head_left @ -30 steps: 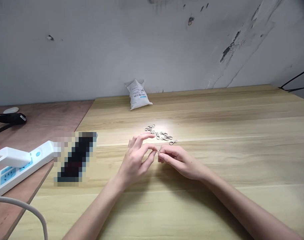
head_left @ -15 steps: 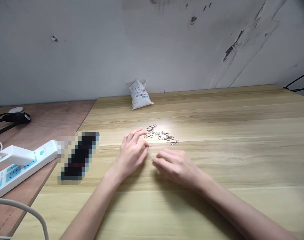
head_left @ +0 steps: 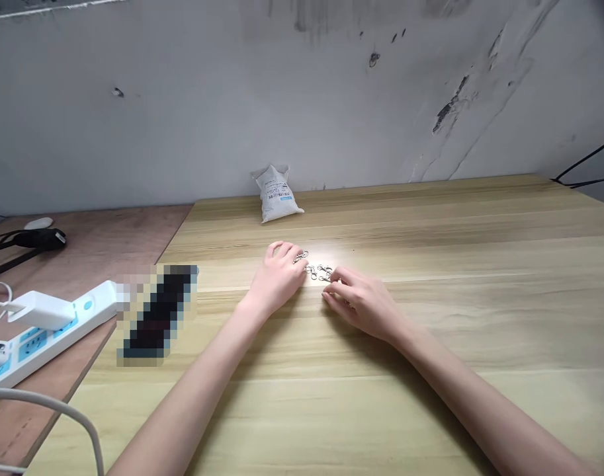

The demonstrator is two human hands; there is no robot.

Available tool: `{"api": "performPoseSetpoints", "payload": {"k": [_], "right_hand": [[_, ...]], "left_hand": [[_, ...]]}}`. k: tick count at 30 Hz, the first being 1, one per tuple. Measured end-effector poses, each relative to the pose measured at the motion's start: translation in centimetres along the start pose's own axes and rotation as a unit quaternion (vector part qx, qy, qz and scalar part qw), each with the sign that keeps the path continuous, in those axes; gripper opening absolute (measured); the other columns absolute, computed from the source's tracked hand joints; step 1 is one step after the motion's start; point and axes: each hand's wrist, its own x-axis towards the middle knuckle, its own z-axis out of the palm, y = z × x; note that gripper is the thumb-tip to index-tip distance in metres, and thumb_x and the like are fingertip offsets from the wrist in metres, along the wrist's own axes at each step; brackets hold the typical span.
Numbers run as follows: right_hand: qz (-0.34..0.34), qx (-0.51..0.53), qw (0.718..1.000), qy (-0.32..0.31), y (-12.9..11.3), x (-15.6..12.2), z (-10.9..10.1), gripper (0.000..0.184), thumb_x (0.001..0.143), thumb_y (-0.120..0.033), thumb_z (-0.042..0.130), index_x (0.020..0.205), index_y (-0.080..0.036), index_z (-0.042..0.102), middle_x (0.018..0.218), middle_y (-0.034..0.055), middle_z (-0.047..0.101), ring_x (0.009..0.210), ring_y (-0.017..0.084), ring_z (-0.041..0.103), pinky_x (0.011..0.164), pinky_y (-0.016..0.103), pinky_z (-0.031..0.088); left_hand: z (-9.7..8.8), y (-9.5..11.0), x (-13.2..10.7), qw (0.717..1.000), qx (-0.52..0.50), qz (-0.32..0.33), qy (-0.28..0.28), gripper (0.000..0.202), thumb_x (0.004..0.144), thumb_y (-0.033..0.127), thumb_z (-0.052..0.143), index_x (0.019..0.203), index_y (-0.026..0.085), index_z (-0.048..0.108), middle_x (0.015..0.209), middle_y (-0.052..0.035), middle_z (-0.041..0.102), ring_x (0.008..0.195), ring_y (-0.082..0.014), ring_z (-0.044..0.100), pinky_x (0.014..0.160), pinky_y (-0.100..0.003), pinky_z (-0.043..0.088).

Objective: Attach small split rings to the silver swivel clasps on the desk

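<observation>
A cluster of small silver metal swivel clasps (head_left: 315,271) lies on a pale wood-grain table (head_left: 480,264), between the hands. The left hand (head_left: 276,277) rests at the cluster's left end, its fingers loosely curled. The right hand (head_left: 361,304) reaches the cluster's right end, its fingers bent inward. Whether either hand pinches a clasp cannot be determined. Farther along the table stands a white printed sachet (head_left: 276,195). To the left, a white-and-blue power strip (head_left: 48,337) lies on a brown plywood desk (head_left: 83,244), just beside a pixelated, unidentifiable object (head_left: 157,316).
</observation>
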Motion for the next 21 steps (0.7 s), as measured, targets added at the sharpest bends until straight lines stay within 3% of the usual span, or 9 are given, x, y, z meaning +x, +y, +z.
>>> {"api": "performPoseSetpoints", "payload": {"k": [7, 12, 15, 18, 21], "right_hand": [[0.014, 0.02, 1.0, 0.01, 0.5, -0.2, 0.1, 0.024, 0.096, -0.026, 0.047, 0.082, -0.019, 0.065, 0.092, 0.0052, 0.062, 0.061, 0.01, 0.046, 0.052, 0.026, 0.027], [0.087, 0.132, 0.987, 0.013, 0.5, 0.0, -0.4, 0.02, 0.096, -0.032, 0.051, 0.098, -0.02, 0.067, 0.094, 0.005, 0.061, 0.063, 0.011, 0.049, 0.057, 0.025, 0.035], [0.114, 0.293, 0.949, -0.033, -0.3, 0.1, -1.0, 0.025, 0.095, -0.039, 0.053, 0.11, -0.022, 0.064, 0.096, 0.0045, 0.058, 0.065, 0.011, 0.048, 0.061, 0.025, 0.04], [0.101, 0.455, 0.879, -0.101, -1.4, 0.4, -1.7, 0.025, 0.098, -0.04, 0.048, 0.1, -0.022, 0.065, 0.098, 0.004, 0.059, 0.074, 0.013, 0.049, 0.062, 0.024, 0.04], [0.099, 0.555, 0.815, -0.135, -2.1, 0.6, -1.9, 0.025, 0.099, -0.039, 0.047, 0.093, -0.02, 0.063, 0.094, 0.0025, 0.06, 0.074, 0.012, 0.049, 0.065, 0.025, 0.04]], "left_hand": [[1.5, 0.2, 1.5, 1.0, -0.011, 0.028, 0.009, 0.025, 0.086, 0.006, 0.05, 0.074, 0.019, 0.068, 0.104, -0.0104, 0.068, 0.106, -0.0268, 0.058, 0.103, -0.049, 0.038], [-0.4, 1.3, 0.4, 0.998, -0.049, 0.014, 0.03, 0.012, 0.087, 0.015, 0.056, 0.082, 0.019, 0.065, 0.109, -0.0079, 0.068, 0.107, -0.0256, 0.058, 0.096, -0.045, 0.042], [-2.4, 2.4, -0.7, 0.986, -0.158, 0.005, 0.053, 0.008, 0.088, 0.016, 0.057, 0.087, 0.021, 0.063, 0.114, -0.0059, 0.065, 0.113, -0.0233, 0.055, 0.095, -0.04, 0.043], [-3.8, 3.0, -1.7, 0.975, -0.214, 0.005, 0.066, 0.008, 0.089, 0.018, 0.057, 0.086, 0.021, 0.063, 0.116, -0.0059, 0.063, 0.114, -0.0231, 0.053, 0.095, -0.039, 0.044], [-4.1, 2.8, -2.4, 0.965, -0.253, -0.009, 0.064, 0.01, 0.089, 0.015, 0.056, 0.086, 0.021, 0.063, 0.118, -0.0061, 0.061, 0.114, -0.0225, 0.052, 0.095, -0.038, 0.046]]}}
